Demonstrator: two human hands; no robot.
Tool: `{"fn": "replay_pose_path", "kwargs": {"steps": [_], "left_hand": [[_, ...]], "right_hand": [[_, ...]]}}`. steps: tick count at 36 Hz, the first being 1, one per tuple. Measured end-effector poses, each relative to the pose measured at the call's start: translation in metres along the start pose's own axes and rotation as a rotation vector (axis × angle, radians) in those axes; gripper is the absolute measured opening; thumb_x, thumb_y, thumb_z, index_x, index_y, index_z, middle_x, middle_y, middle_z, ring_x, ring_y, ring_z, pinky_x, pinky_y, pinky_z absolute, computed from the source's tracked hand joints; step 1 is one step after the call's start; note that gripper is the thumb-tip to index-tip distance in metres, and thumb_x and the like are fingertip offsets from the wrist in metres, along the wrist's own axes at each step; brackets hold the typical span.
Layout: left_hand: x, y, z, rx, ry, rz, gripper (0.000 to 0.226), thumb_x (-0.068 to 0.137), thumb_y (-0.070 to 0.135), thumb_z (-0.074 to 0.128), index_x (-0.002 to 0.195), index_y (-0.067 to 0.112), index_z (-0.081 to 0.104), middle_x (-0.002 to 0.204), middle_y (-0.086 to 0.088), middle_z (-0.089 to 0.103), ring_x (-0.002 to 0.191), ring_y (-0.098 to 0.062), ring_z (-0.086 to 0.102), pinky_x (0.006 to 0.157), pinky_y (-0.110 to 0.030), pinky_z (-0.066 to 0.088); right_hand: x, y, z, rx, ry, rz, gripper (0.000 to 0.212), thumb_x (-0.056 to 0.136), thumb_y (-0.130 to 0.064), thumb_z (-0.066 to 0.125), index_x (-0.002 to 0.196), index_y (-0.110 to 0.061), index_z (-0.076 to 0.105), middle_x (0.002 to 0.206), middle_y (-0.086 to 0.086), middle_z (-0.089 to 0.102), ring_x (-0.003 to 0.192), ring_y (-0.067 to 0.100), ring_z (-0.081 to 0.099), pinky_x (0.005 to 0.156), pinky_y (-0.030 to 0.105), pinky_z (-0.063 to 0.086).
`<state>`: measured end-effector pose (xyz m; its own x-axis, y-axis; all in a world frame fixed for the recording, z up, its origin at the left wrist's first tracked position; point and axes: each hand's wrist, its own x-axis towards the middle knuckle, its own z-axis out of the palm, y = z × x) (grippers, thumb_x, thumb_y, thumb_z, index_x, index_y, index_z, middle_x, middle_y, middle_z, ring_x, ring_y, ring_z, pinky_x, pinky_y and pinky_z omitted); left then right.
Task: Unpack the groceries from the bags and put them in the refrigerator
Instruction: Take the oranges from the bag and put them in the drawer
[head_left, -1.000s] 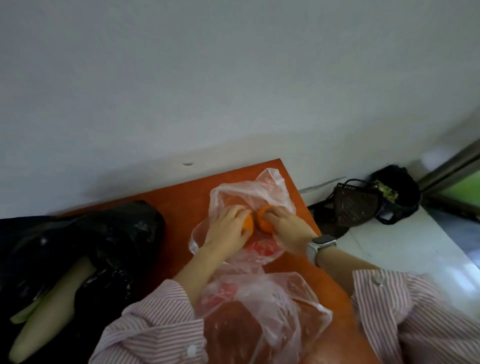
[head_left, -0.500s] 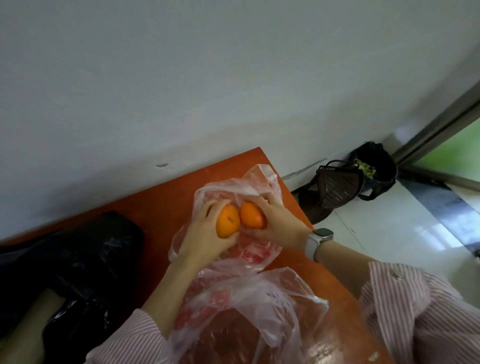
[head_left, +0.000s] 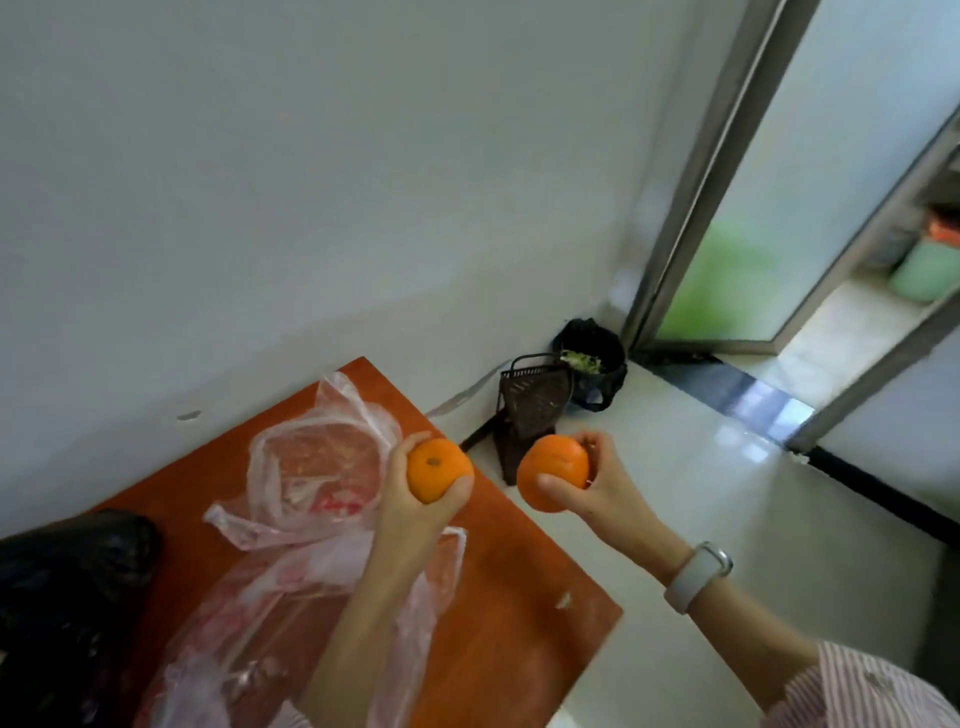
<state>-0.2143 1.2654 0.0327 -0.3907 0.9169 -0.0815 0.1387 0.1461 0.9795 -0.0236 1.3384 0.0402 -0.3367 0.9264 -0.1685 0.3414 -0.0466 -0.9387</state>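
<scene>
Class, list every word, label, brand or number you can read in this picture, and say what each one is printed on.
None can be read.
Red print on the clear plastic bag: too blurred to read.
Oranges in the left hand and right hand, the watch, the black bag: no text visible.

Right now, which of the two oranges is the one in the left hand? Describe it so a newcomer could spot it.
Start at the orange-brown table against the white wall. Above its right edge, beside the clear plastic bag, the left hand grips an orange. Unlike the other orange, held over the white floor, its stem dimple faces the camera.
</scene>
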Motion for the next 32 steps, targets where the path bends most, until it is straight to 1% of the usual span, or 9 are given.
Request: {"fn": "replay_pose_path", "kwargs": {"steps": [2, 5, 9, 13, 17, 20, 22, 26, 32], "left_hand": [[-0.02, 0.013, 0.043, -0.073, -0.08, -0.021, 0.06, 0.074, 0.027, 0.077, 0.121, 0.039, 0.042, 0.113, 0.008, 0.048, 0.095, -0.013, 0.056, 0.078, -0.037, 0.054], [-0.058, 0.029, 0.115, -0.108, -0.233, -0.006, 0.063, 0.072, 0.022, 0.079, 0.122, 0.033, 0.042, 0.11, 0.006, 0.047, 0.092, -0.015, 0.056, 0.067, -0.027, 0.053], [-0.114, 0.043, 0.215, -0.074, -0.463, 0.024, 0.063, 0.072, 0.021, 0.078, 0.122, 0.032, 0.04, 0.109, 0.006, 0.044, 0.094, -0.018, 0.055, 0.07, -0.032, 0.056], [-0.18, 0.057, 0.31, 0.022, -0.665, 0.109, 0.065, 0.073, 0.026, 0.078, 0.124, 0.034, 0.038, 0.117, 0.003, 0.043, 0.101, -0.02, 0.052, 0.076, -0.033, 0.055], [-0.24, 0.07, 0.391, 0.112, -0.861, 0.22, 0.066, 0.073, 0.028, 0.078, 0.124, 0.036, 0.036, 0.119, 0.004, 0.04, 0.103, -0.018, 0.05, 0.082, -0.036, 0.054], [-0.281, 0.08, 0.445, 0.141, -1.019, 0.309, 0.064, 0.072, 0.028, 0.079, 0.12, 0.038, 0.038, 0.115, 0.006, 0.045, 0.096, -0.011, 0.053, 0.083, -0.038, 0.054], [-0.307, 0.087, 0.479, 0.161, -1.106, 0.377, 0.061, 0.071, 0.029, 0.079, 0.117, 0.039, 0.039, 0.109, 0.009, 0.047, 0.093, -0.008, 0.053, 0.083, -0.038, 0.054], [-0.352, 0.095, 0.548, 0.204, -1.292, 0.469, 0.064, 0.068, 0.033, 0.08, 0.119, 0.035, 0.041, 0.12, -0.001, 0.049, 0.102, -0.019, 0.055, 0.088, -0.041, 0.051], [-0.421, 0.112, 0.662, 0.241, -1.43, 0.588, 0.076, 0.054, 0.055, 0.071, 0.121, 0.033, 0.043, 0.119, 0.002, 0.049, 0.104, -0.018, 0.053, 0.087, -0.036, 0.047]], "right_hand": [[-0.04, 0.017, -0.042, 0.077, 0.109, 0.033, 0.056, 0.079, -0.027, 0.069, 0.12, -0.029, 0.03, 0.113, -0.003, 0.042, 0.091, 0.014, 0.053, 0.066, 0.018, 0.047], [-0.108, 0.048, -0.106, 0.224, 0.227, 0.08, 0.066, 0.075, -0.039, 0.073, 0.128, -0.034, 0.035, 0.119, -0.001, 0.043, 0.103, 0.021, 0.053, 0.082, 0.033, 0.052], [-0.205, 0.087, -0.186, 0.326, 0.421, 0.152, 0.071, 0.052, -0.045, 0.084, 0.113, -0.036, 0.047, 0.118, 0.005, 0.047, 0.106, 0.029, 0.056, 0.087, 0.048, 0.053], [-0.299, 0.122, -0.251, 0.323, 0.646, 0.228, 0.067, 0.063, -0.028, 0.08, 0.117, -0.026, 0.04, 0.113, 0.004, 0.046, 0.102, 0.026, 0.055, 0.087, 0.047, 0.053], [-0.383, 0.151, -0.297, 0.289, 0.896, 0.26, 0.042, 0.081, -0.021, 0.068, 0.114, -0.02, 0.042, 0.103, 0.0, 0.047, 0.088, 0.013, 0.052, 0.07, 0.029, 0.052], [-0.438, 0.169, -0.326, 0.269, 1.08, 0.277, 0.031, 0.084, -0.022, 0.064, 0.112, -0.02, 0.05, 0.107, 0.004, 0.051, 0.089, 0.016, 0.054, 0.069, 0.033, 0.053], [-0.47, 0.181, -0.345, 0.268, 1.174, 0.29, 0.031, 0.083, -0.02, 0.065, 0.113, -0.02, 0.055, 0.112, 0.007, 0.054, 0.094, 0.019, 0.055, 0.075, 0.038, 0.054], [-0.525, 0.204, -0.383, 0.217, 1.293, 0.358, 0.043, 0.076, -0.019, 0.074, 0.113, -0.021, 0.053, 0.115, 0.007, 0.054, 0.101, 0.02, 0.055, 0.085, 0.033, 0.048], [-0.591, 0.232, -0.46, 0.177, 1.39, 0.42, 0.054, 0.076, -0.023, 0.074, 0.122, -0.027, 0.046, 0.124, 0.004, 0.048, 0.109, 0.023, 0.053, 0.092, 0.039, 0.048]]}}
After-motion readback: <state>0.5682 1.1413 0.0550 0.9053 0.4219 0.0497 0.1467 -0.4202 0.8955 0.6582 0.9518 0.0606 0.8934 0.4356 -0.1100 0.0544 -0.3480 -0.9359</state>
